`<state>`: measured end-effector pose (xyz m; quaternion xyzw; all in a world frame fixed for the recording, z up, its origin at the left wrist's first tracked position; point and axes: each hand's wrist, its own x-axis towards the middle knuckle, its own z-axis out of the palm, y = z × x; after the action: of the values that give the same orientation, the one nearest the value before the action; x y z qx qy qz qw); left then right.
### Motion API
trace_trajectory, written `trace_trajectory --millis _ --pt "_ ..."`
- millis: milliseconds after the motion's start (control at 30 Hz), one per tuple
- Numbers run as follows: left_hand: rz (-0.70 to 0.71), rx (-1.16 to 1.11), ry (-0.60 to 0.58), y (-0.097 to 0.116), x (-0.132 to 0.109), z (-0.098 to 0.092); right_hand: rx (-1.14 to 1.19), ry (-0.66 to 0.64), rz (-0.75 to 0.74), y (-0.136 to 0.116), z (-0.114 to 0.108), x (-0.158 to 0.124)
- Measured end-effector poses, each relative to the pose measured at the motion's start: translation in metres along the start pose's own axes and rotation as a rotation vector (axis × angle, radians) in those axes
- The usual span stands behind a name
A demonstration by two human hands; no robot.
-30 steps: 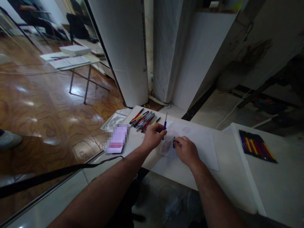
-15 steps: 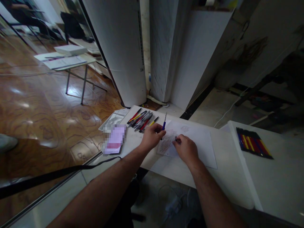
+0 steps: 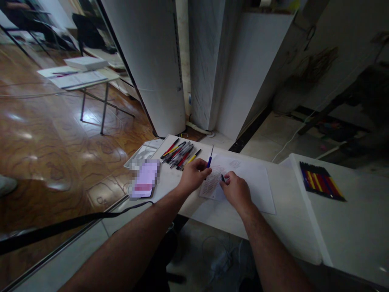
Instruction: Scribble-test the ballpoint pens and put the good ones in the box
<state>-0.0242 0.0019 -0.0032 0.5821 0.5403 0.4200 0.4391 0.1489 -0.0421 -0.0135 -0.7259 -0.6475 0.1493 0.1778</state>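
My left hand (image 3: 194,174) pinches a blue pen (image 3: 209,162) upright, a thin refill-like rod sticking out of its top. To the right, my right hand (image 3: 236,187) has its fingertips closed on a small black pen part (image 3: 223,178), tapered like a cap or tip; its exact kind is unclear. The two hands are apart, over a white paper sheet (image 3: 258,186) with reddish scribbled lines on its left part and a fainter patch near the top. Left of my left hand lies a loose pile of pens (image 3: 180,154) in black, red, yellow and grey.
A blurred-out phone (image 3: 146,178) lies at the left end of the white table (image 3: 291,211). On the adjoining surface at right, several coloured pens (image 3: 322,181) lie in a row. A black strap (image 3: 91,217) crosses the left foreground. A person sits in the far left background.
The black part in my right hand has turned and more of it shows. My left hand keeps its hold on the blue pen. The whole view has shifted slightly.
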Motion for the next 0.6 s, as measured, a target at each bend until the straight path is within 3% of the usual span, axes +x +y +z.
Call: trace_trajectory --millis 333,600 --pt "-0.011 -0.005 -0.014 -0.001 0.0 0.002 0.012 0.03 -0.008 0.002 0.001 0.001" --pt "0.001 0.093 -0.082 0.0 -0.003 0.002 0.463 0.125 0.075 0.006 -0.003 0.011"
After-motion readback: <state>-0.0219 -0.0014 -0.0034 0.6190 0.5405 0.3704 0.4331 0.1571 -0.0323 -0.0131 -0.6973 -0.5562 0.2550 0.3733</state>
